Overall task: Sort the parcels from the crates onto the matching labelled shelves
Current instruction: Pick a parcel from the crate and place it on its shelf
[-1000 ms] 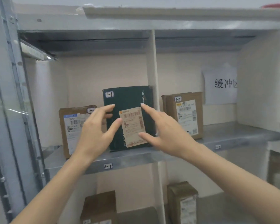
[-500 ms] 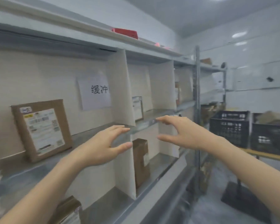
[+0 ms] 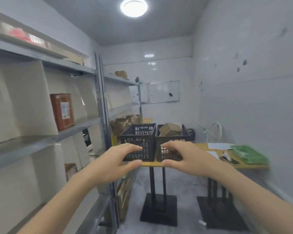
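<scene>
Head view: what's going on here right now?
A person faces a yellow table bearing two black crates. The left hand and the right hand are held out in front, fingers loosely curved, holding nothing. The right crate has a brown parcel in it; the inside of the left crate is not visible. A red-brown parcel stands on the shelf to the left.

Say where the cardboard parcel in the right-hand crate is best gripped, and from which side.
Grip the cardboard parcel across its raised upper end, coming from above. It lies tilted in the right-hand crate with that end poking over the rim, while the crate's walls close off its sides. Its lower part is hidden.
</scene>
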`<control>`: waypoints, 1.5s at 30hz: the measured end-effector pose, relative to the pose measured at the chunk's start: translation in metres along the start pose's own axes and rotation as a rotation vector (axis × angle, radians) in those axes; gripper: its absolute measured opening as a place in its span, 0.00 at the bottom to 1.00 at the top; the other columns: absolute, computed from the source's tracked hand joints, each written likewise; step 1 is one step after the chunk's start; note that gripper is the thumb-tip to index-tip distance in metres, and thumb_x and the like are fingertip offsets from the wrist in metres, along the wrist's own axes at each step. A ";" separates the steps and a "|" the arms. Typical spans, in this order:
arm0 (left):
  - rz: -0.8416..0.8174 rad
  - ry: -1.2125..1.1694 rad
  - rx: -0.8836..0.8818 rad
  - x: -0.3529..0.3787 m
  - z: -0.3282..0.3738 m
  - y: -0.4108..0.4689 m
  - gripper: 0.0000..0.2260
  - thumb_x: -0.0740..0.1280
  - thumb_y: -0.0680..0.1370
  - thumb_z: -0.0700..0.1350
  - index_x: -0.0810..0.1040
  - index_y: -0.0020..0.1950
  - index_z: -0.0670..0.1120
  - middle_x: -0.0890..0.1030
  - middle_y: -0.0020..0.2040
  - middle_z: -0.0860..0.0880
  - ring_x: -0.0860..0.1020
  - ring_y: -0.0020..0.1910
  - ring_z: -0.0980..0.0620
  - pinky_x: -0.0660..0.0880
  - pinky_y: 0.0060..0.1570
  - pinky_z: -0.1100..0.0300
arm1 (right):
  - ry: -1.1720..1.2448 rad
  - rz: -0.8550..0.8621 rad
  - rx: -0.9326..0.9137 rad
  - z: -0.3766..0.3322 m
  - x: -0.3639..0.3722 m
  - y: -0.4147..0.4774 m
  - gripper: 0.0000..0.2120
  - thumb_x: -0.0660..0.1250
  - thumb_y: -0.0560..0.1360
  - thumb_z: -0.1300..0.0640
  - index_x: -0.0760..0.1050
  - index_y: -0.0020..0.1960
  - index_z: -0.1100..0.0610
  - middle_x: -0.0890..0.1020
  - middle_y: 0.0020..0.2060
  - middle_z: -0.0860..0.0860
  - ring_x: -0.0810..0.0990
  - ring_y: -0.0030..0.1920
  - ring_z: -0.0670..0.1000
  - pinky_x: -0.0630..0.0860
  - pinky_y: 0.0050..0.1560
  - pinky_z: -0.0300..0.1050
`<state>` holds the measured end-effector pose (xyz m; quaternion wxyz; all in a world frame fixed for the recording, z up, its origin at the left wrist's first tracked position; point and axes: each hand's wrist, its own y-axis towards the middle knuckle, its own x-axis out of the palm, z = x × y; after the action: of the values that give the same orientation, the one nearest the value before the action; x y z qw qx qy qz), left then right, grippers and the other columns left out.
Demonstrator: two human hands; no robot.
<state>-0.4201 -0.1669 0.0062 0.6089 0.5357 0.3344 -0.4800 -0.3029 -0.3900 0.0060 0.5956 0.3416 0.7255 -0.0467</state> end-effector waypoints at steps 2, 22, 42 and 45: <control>-0.023 -0.020 0.054 0.025 -0.011 0.045 0.29 0.56 0.75 0.67 0.67 0.73 0.58 0.69 0.69 0.64 0.66 0.68 0.66 0.65 0.70 0.64 | -0.013 0.009 0.070 0.039 0.003 0.008 0.28 0.66 0.76 0.42 0.65 0.73 0.48 0.72 0.67 0.43 0.71 0.66 0.43 0.68 0.64 0.39; -0.232 -0.087 0.268 0.163 -0.215 0.470 0.41 0.48 0.65 0.76 0.64 0.74 0.61 0.67 0.71 0.63 0.67 0.68 0.65 0.66 0.69 0.63 | -0.126 0.040 0.438 0.312 0.054 0.299 0.27 0.63 0.78 0.43 0.62 0.74 0.48 0.70 0.70 0.45 0.68 0.69 0.46 0.66 0.67 0.43; -0.299 -0.092 0.199 0.305 -0.385 0.811 0.26 0.61 0.78 0.62 0.66 0.74 0.56 0.68 0.72 0.58 0.69 0.69 0.59 0.67 0.69 0.60 | -0.091 -0.035 0.383 0.580 0.137 0.612 0.26 0.64 0.77 0.42 0.65 0.72 0.48 0.73 0.67 0.46 0.73 0.64 0.47 0.72 0.62 0.44; -0.301 -0.099 0.210 0.330 -0.414 0.855 0.22 0.58 0.80 0.60 0.68 0.73 0.56 0.69 0.72 0.57 0.68 0.70 0.57 0.67 0.70 0.56 | -0.069 -0.029 0.412 0.603 0.155 0.648 0.27 0.64 0.76 0.41 0.65 0.72 0.48 0.72 0.68 0.47 0.72 0.65 0.47 0.72 0.63 0.46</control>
<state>0.5342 0.1313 -0.0986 0.4869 0.5160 0.3284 -0.6236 0.5476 -0.1148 -0.0854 0.5369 0.4440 0.6846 -0.2144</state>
